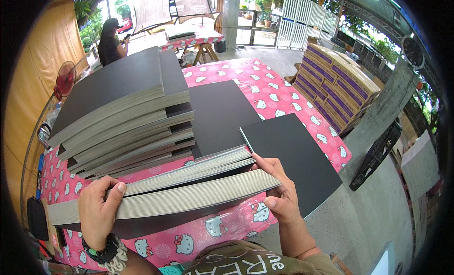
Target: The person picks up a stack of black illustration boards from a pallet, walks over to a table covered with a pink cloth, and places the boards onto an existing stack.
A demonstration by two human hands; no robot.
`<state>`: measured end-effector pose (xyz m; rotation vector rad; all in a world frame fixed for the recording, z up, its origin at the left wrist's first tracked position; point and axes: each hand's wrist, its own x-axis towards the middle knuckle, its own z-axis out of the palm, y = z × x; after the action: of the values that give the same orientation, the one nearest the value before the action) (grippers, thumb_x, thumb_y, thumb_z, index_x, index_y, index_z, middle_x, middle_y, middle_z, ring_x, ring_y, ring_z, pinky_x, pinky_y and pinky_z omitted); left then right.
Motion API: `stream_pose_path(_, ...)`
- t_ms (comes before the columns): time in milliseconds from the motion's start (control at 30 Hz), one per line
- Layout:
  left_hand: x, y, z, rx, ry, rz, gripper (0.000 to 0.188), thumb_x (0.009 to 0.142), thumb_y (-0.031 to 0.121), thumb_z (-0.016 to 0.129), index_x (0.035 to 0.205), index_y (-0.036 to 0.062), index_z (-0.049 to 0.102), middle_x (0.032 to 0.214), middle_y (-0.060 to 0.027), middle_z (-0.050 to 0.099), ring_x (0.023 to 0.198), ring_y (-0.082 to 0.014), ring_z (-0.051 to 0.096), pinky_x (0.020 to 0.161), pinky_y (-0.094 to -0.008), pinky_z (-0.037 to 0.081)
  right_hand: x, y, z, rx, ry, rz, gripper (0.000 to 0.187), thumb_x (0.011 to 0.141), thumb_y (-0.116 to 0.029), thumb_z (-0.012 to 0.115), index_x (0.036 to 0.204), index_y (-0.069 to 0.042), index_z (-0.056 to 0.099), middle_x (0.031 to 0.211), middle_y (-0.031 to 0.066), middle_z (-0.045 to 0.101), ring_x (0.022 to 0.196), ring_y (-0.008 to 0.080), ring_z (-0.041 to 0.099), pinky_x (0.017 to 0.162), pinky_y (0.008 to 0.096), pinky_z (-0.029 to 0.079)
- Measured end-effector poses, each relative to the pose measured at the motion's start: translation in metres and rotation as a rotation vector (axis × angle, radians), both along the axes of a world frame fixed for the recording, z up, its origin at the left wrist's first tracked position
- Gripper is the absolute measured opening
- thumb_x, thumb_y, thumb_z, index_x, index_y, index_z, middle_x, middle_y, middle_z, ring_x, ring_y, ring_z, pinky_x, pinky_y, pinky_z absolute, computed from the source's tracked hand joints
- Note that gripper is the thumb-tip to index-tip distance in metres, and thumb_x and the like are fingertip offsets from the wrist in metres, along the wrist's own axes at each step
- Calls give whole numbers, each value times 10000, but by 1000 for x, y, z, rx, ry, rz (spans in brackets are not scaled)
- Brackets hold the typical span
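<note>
A thick stack of black-faced boards with pale grey edges (189, 200) stands on its side in front of me, its edges turned up. My left hand (98, 206) is closed over its left part, thumb and fingers across the top edges. At the right end my right hand (282, 192) grips the stack between thumb and fingers. A dark gap splits it into a thicker near bundle and a thinner far bundle (198, 168). Just beyond the right hand lies a black board (293, 152), overlapping the table's edge. Another flat black board (222, 114) lies behind.
A tall, uneven pile of black boards (113, 85) rises at the left on the pink patterned tablecloth (279, 97). Purple-banded cartons (333, 85) are stacked at the right on the concrete floor. A fan (65, 78) stands far left. Another person (111, 43) is near a back table.
</note>
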<state>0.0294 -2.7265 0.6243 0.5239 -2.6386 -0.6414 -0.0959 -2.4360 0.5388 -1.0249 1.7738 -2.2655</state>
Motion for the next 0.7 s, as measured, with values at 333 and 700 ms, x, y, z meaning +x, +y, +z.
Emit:
stream_pose_path(333, -1, -1, 1, -2, -46, 5, 358, 821, 337, 566, 782, -16, 608, 651, -154, 558, 633, -289, 539, 588, -361, 382, 1, -1, -1, -30, 0, -26, 772, 695, -351, 690, 1306, 37, 419, 1108, 101, 419, 1067, 191, 414, 945, 309, 295)
stream_pose_path(700, 4, 1, 5, -14, -41, 35, 349, 811, 334, 575, 779, -11, 613, 633, -150, 545, 619, -283, 533, 579, -361, 376, -4, -1, 2, 54, 4, 7, 862, 708, -522, 609, 1332, 36, 402, 1117, 107, 420, 1084, 204, 405, 963, 325, 281)
